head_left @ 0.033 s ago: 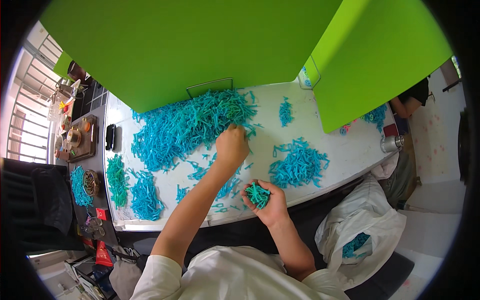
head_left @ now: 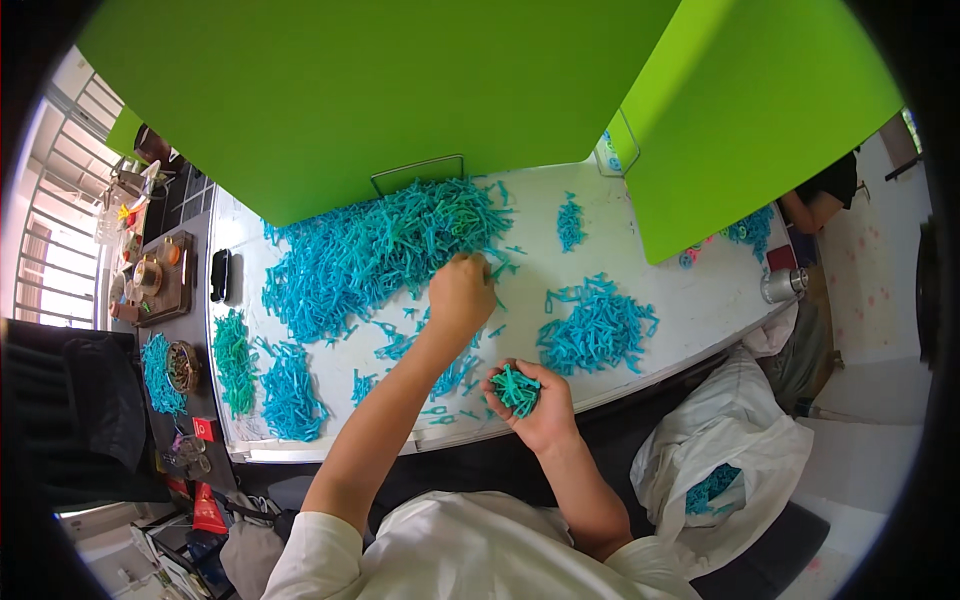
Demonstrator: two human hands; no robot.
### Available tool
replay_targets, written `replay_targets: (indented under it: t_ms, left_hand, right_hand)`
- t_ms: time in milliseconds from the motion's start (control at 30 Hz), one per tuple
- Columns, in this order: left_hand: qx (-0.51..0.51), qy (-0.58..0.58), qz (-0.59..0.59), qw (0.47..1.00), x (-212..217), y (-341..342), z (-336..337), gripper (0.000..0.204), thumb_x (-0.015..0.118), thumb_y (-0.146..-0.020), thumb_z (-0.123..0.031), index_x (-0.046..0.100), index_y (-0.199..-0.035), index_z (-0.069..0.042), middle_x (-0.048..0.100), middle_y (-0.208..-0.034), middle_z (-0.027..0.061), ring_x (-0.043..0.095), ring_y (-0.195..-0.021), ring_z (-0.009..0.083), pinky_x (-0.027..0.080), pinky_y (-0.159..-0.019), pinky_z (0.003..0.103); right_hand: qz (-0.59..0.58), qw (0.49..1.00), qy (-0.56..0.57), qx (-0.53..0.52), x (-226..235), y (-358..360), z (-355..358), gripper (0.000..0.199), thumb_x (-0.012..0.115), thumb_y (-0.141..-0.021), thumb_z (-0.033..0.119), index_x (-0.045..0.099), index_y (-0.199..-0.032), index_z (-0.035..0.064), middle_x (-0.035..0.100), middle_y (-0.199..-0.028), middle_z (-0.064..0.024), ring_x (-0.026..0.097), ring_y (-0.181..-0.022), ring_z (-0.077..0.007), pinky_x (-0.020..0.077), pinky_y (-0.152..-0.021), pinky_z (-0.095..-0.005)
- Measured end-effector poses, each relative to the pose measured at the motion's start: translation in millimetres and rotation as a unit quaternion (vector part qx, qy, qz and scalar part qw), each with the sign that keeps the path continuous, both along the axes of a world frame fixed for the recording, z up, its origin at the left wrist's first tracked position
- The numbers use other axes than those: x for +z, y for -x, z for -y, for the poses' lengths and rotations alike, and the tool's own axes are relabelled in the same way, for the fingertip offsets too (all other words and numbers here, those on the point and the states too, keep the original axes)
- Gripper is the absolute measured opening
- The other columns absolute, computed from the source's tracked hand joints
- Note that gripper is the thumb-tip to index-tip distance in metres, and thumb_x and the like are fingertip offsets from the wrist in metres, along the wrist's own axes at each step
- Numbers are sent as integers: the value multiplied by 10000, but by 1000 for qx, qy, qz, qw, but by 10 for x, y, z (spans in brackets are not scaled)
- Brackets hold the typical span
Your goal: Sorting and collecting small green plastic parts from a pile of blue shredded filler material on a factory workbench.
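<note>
A bunch of short teal plastic strips (head_left: 516,388) is cupped in the half-closed right hand (head_left: 535,405). The big heap of blue plastic strips (head_left: 375,250) on the white table (head_left: 690,300) is touched by the left hand (head_left: 462,293), fingers curled; whether anything is gripped cannot be told.

One head-worn fisheye view looks steeply down from close above both hands, facing the white bench (head_left: 690,300) beyond them.

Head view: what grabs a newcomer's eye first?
The big heap of blue plastic pieces spread over the white table, under two bright green panels that fill the top of the view. The left hand reaches into the heap's edge, while the right hand cups a bunch of greener pieces near the table's front edge.
</note>
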State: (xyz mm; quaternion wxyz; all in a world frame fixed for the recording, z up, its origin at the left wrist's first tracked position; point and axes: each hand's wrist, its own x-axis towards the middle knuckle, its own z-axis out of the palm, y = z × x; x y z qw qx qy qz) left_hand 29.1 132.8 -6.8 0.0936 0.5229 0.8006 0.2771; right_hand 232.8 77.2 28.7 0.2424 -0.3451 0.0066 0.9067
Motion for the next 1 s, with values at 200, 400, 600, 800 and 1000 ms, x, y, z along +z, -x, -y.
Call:
replay_targets:
  t_ms: [200, 400, 600, 800, 1000]
  left_hand:
    - [-20, 34, 161, 986, 88, 104, 210, 148, 781, -787, -93, 764, -930, -60, 713, -879, 170, 716, -783, 358, 560, -680, 462]
    - [-11, -23, 31, 999, 106, -79, -44, 118, 781, -796, -158, 766, -846, -53, 717, -900, 177, 719, -787, 375, 580, -710, 463]
    - [-6, 24, 33, 999, -22, -59, -88, 141, 773, -779, -181, 764, -826, -48, 731, -900, 183, 719, -805, 382, 585, -724, 472]
    - [24, -30, 83, 996, 197, 22, 91, 97, 758, -806, -142, 767, -837, -51, 734, -922, 178, 722, -823, 380, 586, -729, 479]
    - [-28, 75, 28, 996, 131, -115, 35, 119, 776, -823, -157, 766, -845, -42, 717, -1054, 189, 722, -844, 378, 584, -736, 479]
  right_hand:
    - [18, 1000, 10, 0, -71, -83, 24, 268, 594, -1004, 208, 662, -1102, -32, 717, -1086, -189, 744, -991, -364, 667, -829, -456]
    - [24, 1000, 14, 4, -61, -59, 54, 265, 593, -1004, 204, 661, -1101, -34, 717, -1083, -189, 742, -993, -371, 666, -833, -452]
    - [17, 1000, 10, 0, -46, -70, 52, 259, 593, -1005, 200, 662, -1096, -33, 718, -1075, -182, 740, -994, -363, 665, -826, -443]
    - [26, 1000, 10, 6, -67, -48, 46, 256, 590, -1008, 199, 662, -1094, -31, 722, -1063, -179, 740, -993, -357, 666, -825, -440]
    - [19, 1000, 4, 13, -33, -25, 97, 255, 590, -1009, 200, 663, -1094, -29, 727, -1064, -184, 741, -994, -351, 663, -816, -431]
